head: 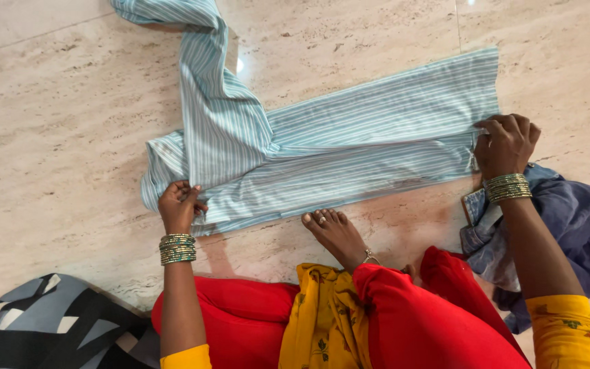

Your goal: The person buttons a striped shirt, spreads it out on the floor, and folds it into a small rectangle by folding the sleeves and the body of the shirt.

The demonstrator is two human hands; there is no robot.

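Nearest to the camera are the person's red trousers (404,321) and a yellow patterned cloth (322,321) lying over the lap. A bare foot (336,232) comes out from them and rests on the floor, its toes just beside the near edge of the striped garment. At the lower left corner lies a grey, black and white cloth with a geometric pattern (49,321). At the right, under the right forearm, lies a crumpled dark blue denim garment (575,232).

The left hand (179,205), with green and gold bangles on the wrist, has its fingers closed on the near left edge of the light blue and white striped cotton garment (349,147). The right hand (505,143), also with bangles, has its fingers curled and pinches the right end of the same garment.

The striped garment lies flat on the floor between both hands. Its long axis runs from left to right, a little higher at the right end. The stripes follow this length. From its left part, one narrower piece goes away from the person and twists at the top left.

The surface is a polished beige stone floor (69,102) with thin joints between large tiles.
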